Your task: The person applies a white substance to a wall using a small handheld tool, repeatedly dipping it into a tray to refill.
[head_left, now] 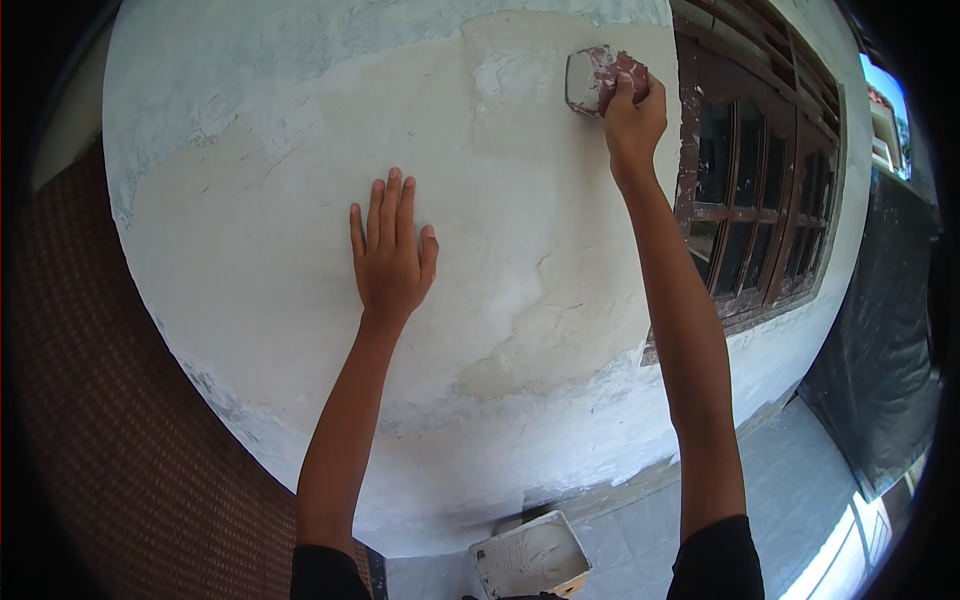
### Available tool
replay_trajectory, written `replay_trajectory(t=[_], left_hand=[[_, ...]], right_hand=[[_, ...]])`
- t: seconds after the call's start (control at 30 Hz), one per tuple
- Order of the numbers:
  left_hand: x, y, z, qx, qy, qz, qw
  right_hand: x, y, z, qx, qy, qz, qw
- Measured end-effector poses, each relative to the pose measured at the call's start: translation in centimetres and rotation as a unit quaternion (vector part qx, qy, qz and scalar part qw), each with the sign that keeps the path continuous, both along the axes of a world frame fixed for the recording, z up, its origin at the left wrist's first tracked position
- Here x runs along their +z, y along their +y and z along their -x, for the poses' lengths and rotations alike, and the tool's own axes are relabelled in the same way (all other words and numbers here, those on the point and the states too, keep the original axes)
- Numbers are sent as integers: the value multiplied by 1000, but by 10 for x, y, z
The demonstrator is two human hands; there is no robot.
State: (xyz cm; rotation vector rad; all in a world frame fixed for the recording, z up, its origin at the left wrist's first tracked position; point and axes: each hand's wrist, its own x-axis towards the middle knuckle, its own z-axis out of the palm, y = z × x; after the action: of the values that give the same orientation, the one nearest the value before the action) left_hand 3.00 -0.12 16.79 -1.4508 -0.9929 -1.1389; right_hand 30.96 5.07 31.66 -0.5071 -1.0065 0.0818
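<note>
My left hand [388, 250] lies flat against the white wall [300, 300], fingers stretched and slightly apart, holding nothing. Higher up and to the right, my right hand [637, 115] grips a putty scraper [607, 82]. The scraper is reddish-brown, smeared with whitish putty, and its broad pale end points left against the wall. Beige putty patches [540, 340] spread over the wall around both hands, with rough, uneven edges. My right fingers partly hide the scraper's grip end.
Just right of my right forearm is a brown wooden window [760, 190] with glass panes. Below the wall, a tray of whitish putty [535, 555] rests on the grey floor covering [630, 540]. Brown woven matting [130, 420] hangs at left, a dark sheet [875, 350] at right.
</note>
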Motion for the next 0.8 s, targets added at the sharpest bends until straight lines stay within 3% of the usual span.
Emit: replay_trajectory(t=[0.1,0.17,0.27,0.37,0.4,0.5,0.53,0.6,0.67,0.7,0.8], left_hand=[[-1,1,-2,3,-3,-1,1000],[-1,2,-3,1,-5,-2,1000],[-2,2,-5,6,-6,-4,1000],[-2,1,-4,0,-12,0,1000],[-3,0,-2,-1,-9,6,1000],[-8,0,1,1,-4,12,1000],[-9,1,2,5,-3,15,1000],[-11,0,-1,11,-9,17,1000],[-12,1,-6,17,-15,19,1000],[-12,1,-10,18,-24,15,999],[-16,2,-16,18,-35,10,999]], right_hand=[[0,20,-28,-38,86,-19,995],[-10,7,-24,61,96,-46,992],[-25,-15,17,111,-44,-62,991],[-36,-22,44,-39,-219,-96,970],[-37,-20,41,-39,-218,-96,970],[-32,0,15,-65,-80,-17,995],[-30,10,-1,13,-10,-11,1000],[-32,9,-28,-58,72,17,996],[-34,10,-40,-12,144,-21,989],[-35,5,-37,-12,143,-21,989],[-44,-28,2,140,35,-64,987]])
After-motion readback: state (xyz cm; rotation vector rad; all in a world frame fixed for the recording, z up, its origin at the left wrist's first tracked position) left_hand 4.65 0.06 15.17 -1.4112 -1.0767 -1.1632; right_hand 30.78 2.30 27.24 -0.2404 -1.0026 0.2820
